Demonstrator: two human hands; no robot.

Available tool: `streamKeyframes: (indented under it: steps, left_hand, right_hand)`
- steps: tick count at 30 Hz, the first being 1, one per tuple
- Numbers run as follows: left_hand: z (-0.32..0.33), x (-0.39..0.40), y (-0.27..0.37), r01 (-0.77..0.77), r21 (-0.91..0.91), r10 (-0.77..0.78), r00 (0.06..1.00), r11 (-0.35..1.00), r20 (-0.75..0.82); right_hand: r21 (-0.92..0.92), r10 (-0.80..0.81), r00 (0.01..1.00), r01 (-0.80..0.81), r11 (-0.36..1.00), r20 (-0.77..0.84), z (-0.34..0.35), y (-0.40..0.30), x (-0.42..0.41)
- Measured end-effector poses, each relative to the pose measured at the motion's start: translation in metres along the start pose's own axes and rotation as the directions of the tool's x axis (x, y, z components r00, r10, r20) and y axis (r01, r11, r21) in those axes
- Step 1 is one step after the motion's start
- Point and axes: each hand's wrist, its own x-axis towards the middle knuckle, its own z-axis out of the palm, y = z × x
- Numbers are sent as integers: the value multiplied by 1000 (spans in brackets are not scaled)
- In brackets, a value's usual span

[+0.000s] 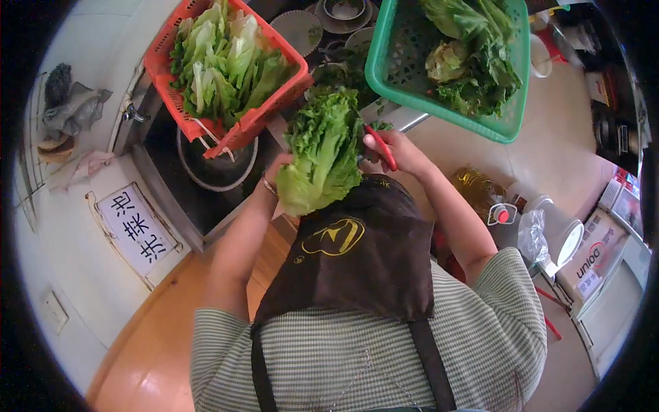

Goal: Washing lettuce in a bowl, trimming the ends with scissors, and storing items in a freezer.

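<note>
A head of green leaf lettuce [324,149] is held in front of my apron by my left hand [278,175], whose fingers are mostly hidden behind the leaves. My right hand [394,152] grips a red-handled tool [381,148] at the lettuce's right side; the tool's working end is hidden by the leaves. Beyond my left hand, a red plastic basket [267,110] holds loose lettuce leaves [226,67]. At the upper right, a green plastic basket [443,116] contains more leafy lettuce [479,56].
Under the red basket, a round-rimmed vessel [219,186] stands in a metal sink [170,190]. Stacked bowls and plates [296,32] lie behind the lettuce. A faucet [135,114] is at the left. An oil jug [476,188] and white plastic buckets [561,232] stand at the right.
</note>
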Motion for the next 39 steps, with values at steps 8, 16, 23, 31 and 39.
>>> streamKeyframes:
  steps: [8, 16, 23, 31, 39]
  left_hand:
    - [81, -48, 11, -232, -173, 234, 972, 957, -11]
    - [92, -47, 22, -206, 24, 207, 973, 978, -106]
    - [94, -39, 22, -225, -46, 222, 973, 973, -64]
    - [93, -35, 23, -231, -123, 231, 973, 965, -15]
    - [95, -39, 15, -258, -214, 269, 963, 942, 23]
  right_hand:
    - [-371, -210, 956, 274, 887, 203, -15, 21, -4]
    - [-477, -188, 971, 236, 847, 146, -20, -10, 13]
    - [-474, -193, 968, 248, 845, 163, -34, 41, 24]
    - [-382, -126, 979, 178, 907, 158, -28, 1, 26]
    - [-697, -571, 814, 472, 540, 109, -23, 16, 8]
